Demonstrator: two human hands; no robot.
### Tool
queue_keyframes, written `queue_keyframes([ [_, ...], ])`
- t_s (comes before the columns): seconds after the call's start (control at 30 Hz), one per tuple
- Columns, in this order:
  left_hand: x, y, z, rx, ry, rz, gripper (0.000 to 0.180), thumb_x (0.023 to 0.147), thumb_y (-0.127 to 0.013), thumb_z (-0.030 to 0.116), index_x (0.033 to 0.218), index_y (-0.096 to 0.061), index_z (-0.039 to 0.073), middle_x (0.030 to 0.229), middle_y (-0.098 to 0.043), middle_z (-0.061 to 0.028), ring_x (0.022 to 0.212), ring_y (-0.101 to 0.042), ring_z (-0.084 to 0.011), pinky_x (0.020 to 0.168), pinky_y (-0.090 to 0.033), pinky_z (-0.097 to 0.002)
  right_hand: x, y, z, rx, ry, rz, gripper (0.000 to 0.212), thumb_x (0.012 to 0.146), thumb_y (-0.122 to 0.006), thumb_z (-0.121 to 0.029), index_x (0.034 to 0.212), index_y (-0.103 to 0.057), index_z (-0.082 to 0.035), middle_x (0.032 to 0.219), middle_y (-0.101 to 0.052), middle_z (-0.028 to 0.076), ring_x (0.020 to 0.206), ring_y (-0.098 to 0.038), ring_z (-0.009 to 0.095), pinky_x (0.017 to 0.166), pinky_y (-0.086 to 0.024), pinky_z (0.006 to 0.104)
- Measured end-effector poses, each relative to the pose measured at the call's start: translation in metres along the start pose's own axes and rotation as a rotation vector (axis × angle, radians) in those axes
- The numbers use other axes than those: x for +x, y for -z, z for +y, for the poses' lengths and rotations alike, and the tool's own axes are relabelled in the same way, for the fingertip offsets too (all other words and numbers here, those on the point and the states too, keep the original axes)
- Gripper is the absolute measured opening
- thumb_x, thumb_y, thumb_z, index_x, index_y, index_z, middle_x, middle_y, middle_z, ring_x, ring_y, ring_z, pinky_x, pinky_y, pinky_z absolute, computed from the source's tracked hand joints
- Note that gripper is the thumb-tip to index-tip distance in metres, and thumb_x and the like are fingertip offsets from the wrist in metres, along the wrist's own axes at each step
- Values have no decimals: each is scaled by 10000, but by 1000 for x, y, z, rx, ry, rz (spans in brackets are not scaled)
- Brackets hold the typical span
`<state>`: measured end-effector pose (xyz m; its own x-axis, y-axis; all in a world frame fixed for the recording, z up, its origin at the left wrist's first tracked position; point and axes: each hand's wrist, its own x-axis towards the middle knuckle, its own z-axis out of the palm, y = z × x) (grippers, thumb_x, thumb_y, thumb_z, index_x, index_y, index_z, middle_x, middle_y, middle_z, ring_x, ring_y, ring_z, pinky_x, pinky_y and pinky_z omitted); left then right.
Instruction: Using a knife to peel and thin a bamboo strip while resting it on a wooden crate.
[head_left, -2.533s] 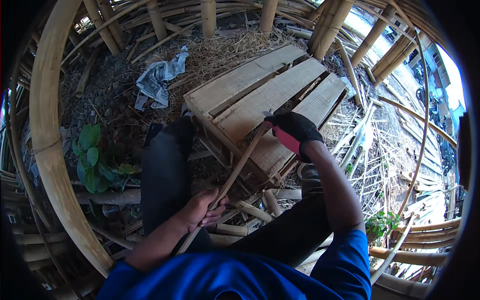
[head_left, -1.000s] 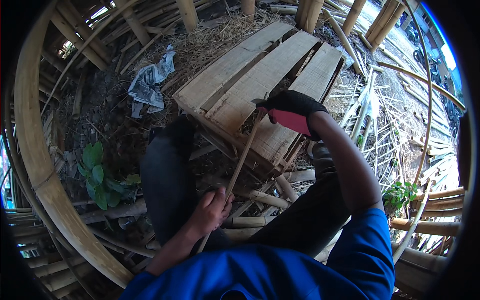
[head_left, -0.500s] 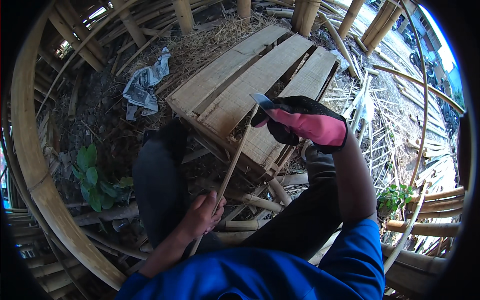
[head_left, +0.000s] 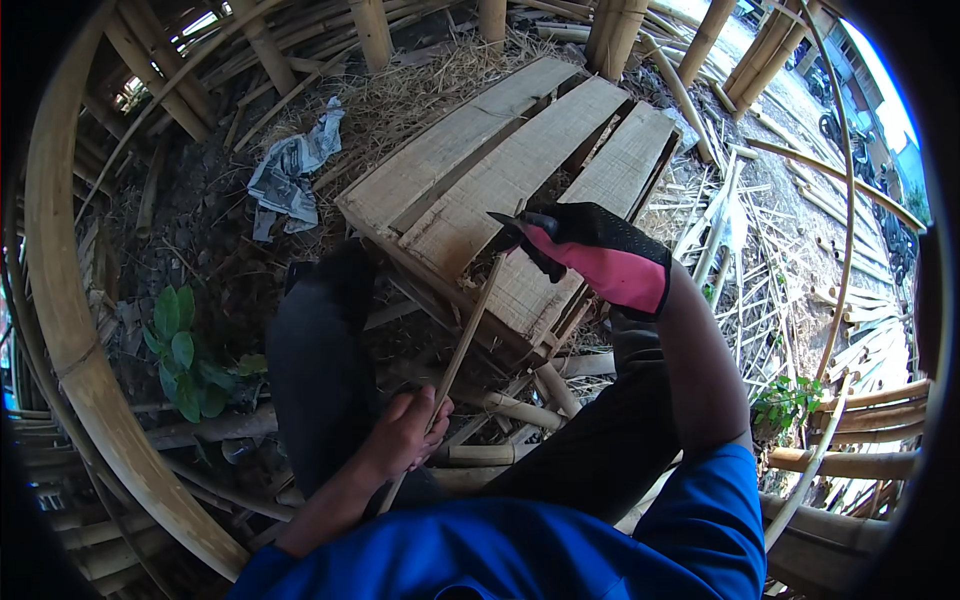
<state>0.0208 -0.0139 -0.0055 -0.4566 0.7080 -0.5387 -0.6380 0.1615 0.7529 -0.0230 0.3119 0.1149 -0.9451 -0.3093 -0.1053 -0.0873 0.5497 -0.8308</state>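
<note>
A long, thin bamboo strip (head_left: 466, 338) slants up from my lap toward the wooden crate. My bare left hand (head_left: 404, 436) is closed round its lower part, close to my body. On my right hand (head_left: 598, 258) is a black and pink glove, and its fingers are wrapped round a knife (head_left: 503, 219). The short, dark blade points left, by the strip's upper end; the glove hides the handle. Whether the blade touches the strip I cannot tell. Below both the knife and the right hand lies the slatted top of the crate (head_left: 500, 195).
Crumpled newspaper (head_left: 296, 172) lies on straw left of the crate. A leafy plant (head_left: 185, 350) grows beside my left leg. A thick curved bamboo pole (head_left: 75, 330) bounds the left side. Bamboo posts (head_left: 615, 38) stand behind the crate, and cut bamboo pieces (head_left: 765, 300) litter the right.
My right hand has shifted slightly left and down with the knife, whose blade has turned from its bright broad side to a darker, flatter look. The left hand stays about where it was.
</note>
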Motion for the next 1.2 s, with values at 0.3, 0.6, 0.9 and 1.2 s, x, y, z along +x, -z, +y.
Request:
queue_keyframes([
  [0.3, 0, 0, -1, 6, 0, -4, 506, 1113, -304, 567, 919, -436, 118, 586, -365, 49, 409, -316, -47, 368, -283, -221, 13, -13, 19, -476, 172, 311, 302, 1083, -516, -196, 1291, -688, -61, 1084, -694, 142, 984, -680, 253, 889, -542, 369],
  [0.6, -1, 0, -1, 7, -13, 5, 499, 1117, -305, 553, 923, -437, 113, 583, -362, 47, 407, -320, -48, 368, -288, -222, 29, -10, 48, -333, 179, 285, 257, 931, -697, -106, 1185, -721, -88, 1155, -693, 163, 1052, -703, 338, 899, -579, 392],
  [0.9, 0, -1, 0, 47, -25, 23, 469, 1134, -282, 492, 921, -441, 105, 583, -378, 40, 409, -330, -52, 371, -312, -222, 32, -1, 51, -439, -195, 111, 328, 1010, -623, -332, 1159, -706, -51, 997, -713, 187, 957, -706, 312, 847, -551, 411],
  [1.2, -3, -4, 1, 100, -33, 53, 481, 1140, -265, 482, 935, -459, 93, 582, -387, 38, 412, -338, -55, 384, -331, -228, 35, 7, 59, -594, 5, 122, 297, 998, -585, -280, 1175, -751, -107, 996, -737, 170, 920, -698, 308, 853, -550, 396],
])
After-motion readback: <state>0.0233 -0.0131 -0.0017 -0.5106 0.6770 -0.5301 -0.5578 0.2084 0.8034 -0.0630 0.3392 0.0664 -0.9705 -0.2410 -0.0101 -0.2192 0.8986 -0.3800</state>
